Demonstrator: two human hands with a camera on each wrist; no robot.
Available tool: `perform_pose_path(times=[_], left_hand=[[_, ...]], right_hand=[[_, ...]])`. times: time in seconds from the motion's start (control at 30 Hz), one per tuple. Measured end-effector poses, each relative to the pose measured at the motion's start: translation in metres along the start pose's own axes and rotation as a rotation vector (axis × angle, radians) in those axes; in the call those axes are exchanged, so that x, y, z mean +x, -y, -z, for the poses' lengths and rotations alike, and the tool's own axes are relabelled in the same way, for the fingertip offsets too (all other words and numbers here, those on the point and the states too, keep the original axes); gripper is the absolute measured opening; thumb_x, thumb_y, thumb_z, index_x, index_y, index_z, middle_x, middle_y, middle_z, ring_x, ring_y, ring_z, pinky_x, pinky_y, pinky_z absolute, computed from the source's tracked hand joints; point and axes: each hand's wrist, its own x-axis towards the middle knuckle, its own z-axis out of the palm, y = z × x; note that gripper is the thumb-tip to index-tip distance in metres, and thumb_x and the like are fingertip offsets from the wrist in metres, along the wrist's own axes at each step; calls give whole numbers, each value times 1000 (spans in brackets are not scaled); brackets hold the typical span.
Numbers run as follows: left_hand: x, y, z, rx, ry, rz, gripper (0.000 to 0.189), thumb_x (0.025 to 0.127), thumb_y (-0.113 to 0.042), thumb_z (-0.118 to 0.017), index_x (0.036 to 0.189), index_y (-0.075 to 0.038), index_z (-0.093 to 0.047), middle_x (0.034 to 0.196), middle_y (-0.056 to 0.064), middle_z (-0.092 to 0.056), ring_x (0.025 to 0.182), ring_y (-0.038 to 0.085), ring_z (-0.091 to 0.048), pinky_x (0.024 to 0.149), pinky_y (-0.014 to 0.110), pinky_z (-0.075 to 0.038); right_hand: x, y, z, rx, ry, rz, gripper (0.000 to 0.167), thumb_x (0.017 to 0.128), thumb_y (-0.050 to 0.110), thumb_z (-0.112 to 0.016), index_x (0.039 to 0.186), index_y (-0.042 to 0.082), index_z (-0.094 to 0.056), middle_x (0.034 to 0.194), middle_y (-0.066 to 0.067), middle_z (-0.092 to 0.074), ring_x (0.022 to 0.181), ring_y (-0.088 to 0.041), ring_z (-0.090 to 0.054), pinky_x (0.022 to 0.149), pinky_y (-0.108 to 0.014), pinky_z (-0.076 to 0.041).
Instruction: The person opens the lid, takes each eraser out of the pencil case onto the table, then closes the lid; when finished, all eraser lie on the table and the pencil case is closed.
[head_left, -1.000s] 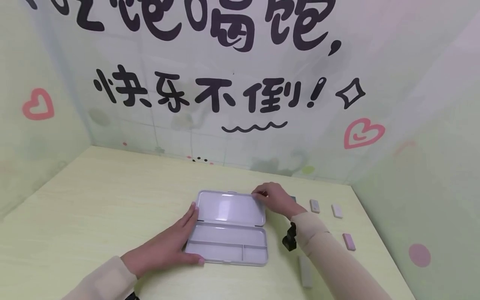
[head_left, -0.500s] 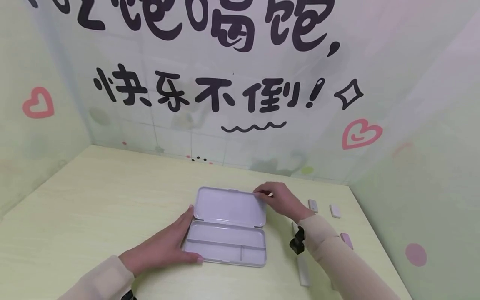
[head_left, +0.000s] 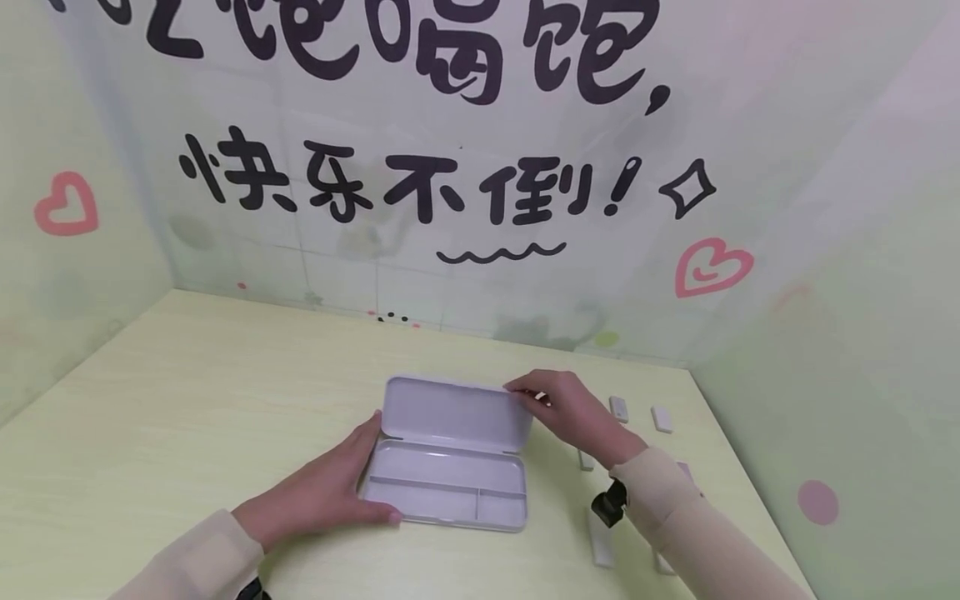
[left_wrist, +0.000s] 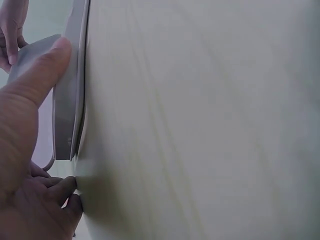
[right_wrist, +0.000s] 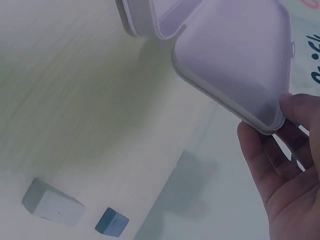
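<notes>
A pale lilac pencil case (head_left: 442, 486) lies on the table with its lid (head_left: 457, 414) raised and tilted back. Dividers split its base into 3 compartments, and I see nothing in them. My right hand (head_left: 566, 408) pinches the lid's far right corner, thumb (right_wrist: 300, 107) on the inner side and fingers behind. Against the left end of the case rests my left hand (head_left: 315, 492), fingers fairly straight along the side in the head view. Its thumb (left_wrist: 47, 70) lies along the front wall. In the left wrist view, several fingertips touch the table beside the case.
Several small eraser-like blocks lie right of the case, among them a grey one (head_left: 618, 408), a white one (head_left: 662, 419) and a long pale one (head_left: 600, 537). My right sleeve (head_left: 675, 508) partly covers a pink one (head_left: 686, 470). A printed wall (head_left: 337, 275) closes off the back.
The lid has risen from lying flat to a slant, with my right hand pinching its corner. My left hand stays at the case's left end.
</notes>
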Motion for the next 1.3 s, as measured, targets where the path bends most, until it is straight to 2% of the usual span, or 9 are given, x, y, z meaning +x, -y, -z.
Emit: perform_pose_path(times=[0.2,0.3,0.4,0.57,0.67,0.73,0.93,1.13,1.3], left_hand=[[2,2,-2,-19,-17,-32,137,71,-67,-87,169,-8,-11,165,15,-41,129,23,-58,108,50,-53],[3,3,-4,-18,-23,-39,136,72,-67,-87,168,-6,-13,163,15,-43,132,24,-57,110,52,-52],[5,4,-5,-24,-23,-45,132,72,-66,-87,166,-4,-18,160,14,-48,132,24,-58,111,52,-52],[5,4,-3,-8,-20,-60,128,73,-64,-88,163,0,-24,154,16,-53,132,27,-59,111,54,-52],[3,6,-1,0,-10,-51,129,74,-64,-87,163,3,-22,159,21,-49,140,35,-55,115,59,-46],[3,7,0,-17,9,-37,130,74,-66,-86,164,1,-22,162,21,-45,147,38,-50,119,60,-41],[3,10,8,-72,90,-26,129,75,-67,-85,167,-3,-20,168,16,-38,155,38,-39,123,64,-35],[8,6,17,-63,146,-28,121,80,-67,-81,165,-2,-25,167,18,-39,155,39,-38,123,64,-35],[13,1,21,-3,145,-82,113,83,-68,-78,163,-2,-33,165,19,-42,152,41,-43,120,64,-39]], right_hand=[[-15,13,1,19,32,9,29,102,6,-65,128,10,-76,120,-5,-79,97,-7,-70,83,-23,-60],[-21,20,3,18,66,8,29,103,8,-64,130,11,-75,122,-4,-79,94,-5,-67,81,-22,-58],[-29,26,5,31,113,18,30,103,8,-63,131,10,-74,124,-4,-78,99,-5,-70,85,-23,-59],[-41,33,8,74,236,-11,30,105,22,-65,133,16,-74,127,1,-78,106,-4,-71,87,-23,-59],[-46,35,7,94,321,-32,33,104,33,-65,134,21,-73,131,5,-75,110,-1,-68,89,-24,-57],[-49,36,4,91,350,-18,35,103,36,-67,135,22,-72,135,5,-73,118,-5,-68,94,-28,-57],[-55,36,-6,-4,350,75,40,100,34,-72,137,20,-69,140,-2,-69,130,-22,-63,108,-35,-55],[-61,39,-16,-63,351,34,44,98,40,-73,139,25,-65,144,1,-61,132,-19,-56,110,-35,-53],[-63,41,-24,-99,340,15,44,95,39,-77,136,29,-63,147,-2,-58,133,-22,-55,109,-38,-53]])
